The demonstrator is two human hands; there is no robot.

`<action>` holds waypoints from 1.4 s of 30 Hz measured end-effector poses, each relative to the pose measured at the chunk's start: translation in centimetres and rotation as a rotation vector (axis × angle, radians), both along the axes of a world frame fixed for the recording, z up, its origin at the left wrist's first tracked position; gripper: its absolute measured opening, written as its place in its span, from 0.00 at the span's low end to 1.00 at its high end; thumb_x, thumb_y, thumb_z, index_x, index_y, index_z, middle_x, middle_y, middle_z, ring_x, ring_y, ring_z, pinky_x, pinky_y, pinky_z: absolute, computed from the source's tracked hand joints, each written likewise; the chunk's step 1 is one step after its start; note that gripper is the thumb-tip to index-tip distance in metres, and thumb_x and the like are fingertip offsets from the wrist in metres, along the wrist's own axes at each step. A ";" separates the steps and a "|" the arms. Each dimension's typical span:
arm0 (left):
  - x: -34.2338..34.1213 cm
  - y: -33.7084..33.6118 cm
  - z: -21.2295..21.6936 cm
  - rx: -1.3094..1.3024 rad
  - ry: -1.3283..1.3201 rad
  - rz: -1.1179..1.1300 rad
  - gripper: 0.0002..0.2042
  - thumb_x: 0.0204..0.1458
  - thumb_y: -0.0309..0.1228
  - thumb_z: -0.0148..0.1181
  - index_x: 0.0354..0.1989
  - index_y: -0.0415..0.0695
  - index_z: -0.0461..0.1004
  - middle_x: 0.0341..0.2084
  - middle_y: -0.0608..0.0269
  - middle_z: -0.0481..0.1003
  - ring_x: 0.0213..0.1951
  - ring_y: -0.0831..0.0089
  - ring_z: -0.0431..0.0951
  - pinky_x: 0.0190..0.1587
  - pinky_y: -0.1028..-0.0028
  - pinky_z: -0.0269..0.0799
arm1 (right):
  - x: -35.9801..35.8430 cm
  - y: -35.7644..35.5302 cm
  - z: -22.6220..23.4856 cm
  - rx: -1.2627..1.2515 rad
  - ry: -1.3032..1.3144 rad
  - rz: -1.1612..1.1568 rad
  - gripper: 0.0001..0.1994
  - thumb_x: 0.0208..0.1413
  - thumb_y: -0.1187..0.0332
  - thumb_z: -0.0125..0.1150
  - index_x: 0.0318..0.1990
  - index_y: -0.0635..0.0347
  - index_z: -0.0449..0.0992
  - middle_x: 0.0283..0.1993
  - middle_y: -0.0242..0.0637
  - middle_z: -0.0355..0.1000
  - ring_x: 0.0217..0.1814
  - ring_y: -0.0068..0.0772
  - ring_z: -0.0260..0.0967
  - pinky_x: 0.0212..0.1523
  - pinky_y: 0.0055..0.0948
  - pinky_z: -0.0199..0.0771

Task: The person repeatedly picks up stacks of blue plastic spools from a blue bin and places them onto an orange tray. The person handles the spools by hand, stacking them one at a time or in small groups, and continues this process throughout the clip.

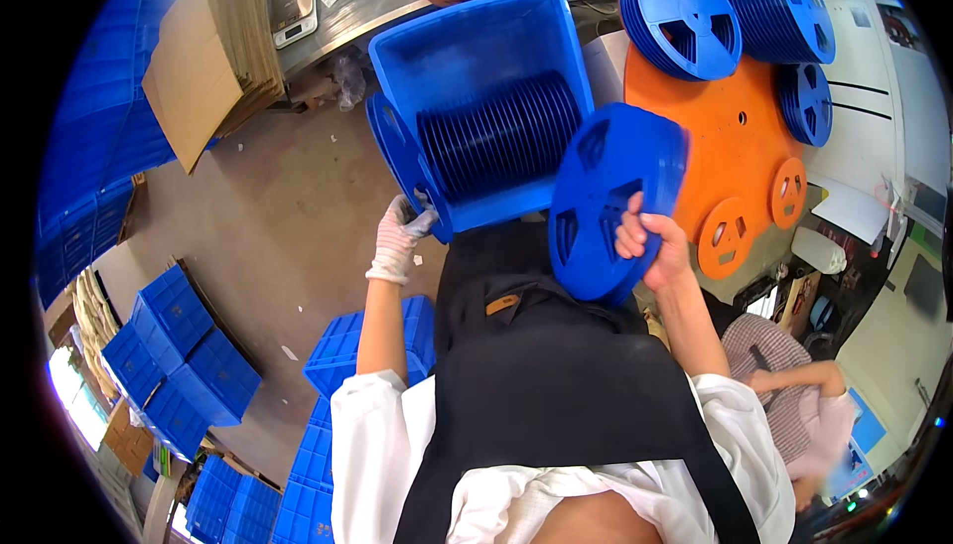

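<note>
Brown floor [268, 211] on my feed: left hand [399, 231] closed on a reel [397, 157] just ahead, right hand [652, 242] hooked into a reel stack [594, 197] just left of it, which, tilted and held one-handed, could I think slip or snag the bin [476, 43] beyond.

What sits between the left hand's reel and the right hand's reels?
The bin, with a row of reels inside it, in the head view.
</note>
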State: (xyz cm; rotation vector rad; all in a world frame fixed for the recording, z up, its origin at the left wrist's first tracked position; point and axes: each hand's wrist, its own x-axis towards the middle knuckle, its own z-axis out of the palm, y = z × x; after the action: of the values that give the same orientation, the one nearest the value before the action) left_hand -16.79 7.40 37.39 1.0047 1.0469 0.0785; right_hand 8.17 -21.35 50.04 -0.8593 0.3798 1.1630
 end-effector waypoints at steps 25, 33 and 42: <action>-2.3 -1.7 5.3 -0.009 0.122 -0.090 0.18 0.44 0.24 0.66 0.46 0.39 0.74 0.33 0.67 0.77 0.35 0.79 0.76 0.41 0.78 0.71 | -3.4 20.7 -26.1 -0.396 0.027 0.349 0.07 0.52 0.64 0.55 0.26 0.53 0.67 0.18 0.30 0.64 0.16 0.24 0.57 0.20 0.28 0.58; 1.3 1.0 -10.1 0.103 0.160 -0.176 0.20 0.48 0.30 0.69 0.47 0.37 0.73 0.34 0.62 0.77 0.36 0.76 0.75 0.43 0.76 0.71 | -3.9 20.6 -25.8 -0.370 0.018 0.351 0.05 0.52 0.66 0.55 0.28 0.53 0.67 0.18 0.29 0.64 0.15 0.23 0.58 0.18 0.25 0.59; -0.8 -1.1 -16.7 0.238 0.575 -0.471 0.38 0.54 0.49 0.59 0.68 0.41 0.56 0.64 0.42 0.61 0.65 0.51 0.61 0.65 0.62 0.58 | -2.0 9.9 -15.0 -0.034 0.197 0.360 0.08 0.52 0.65 0.55 0.37 0.56 0.67 0.20 0.30 0.62 0.17 0.24 0.59 0.24 0.27 0.61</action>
State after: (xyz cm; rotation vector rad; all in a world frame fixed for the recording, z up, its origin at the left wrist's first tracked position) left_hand -17.55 6.35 20.73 1.5190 1.3054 -0.5092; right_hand 6.17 -11.46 35.03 -0.8673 0.4176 1.5862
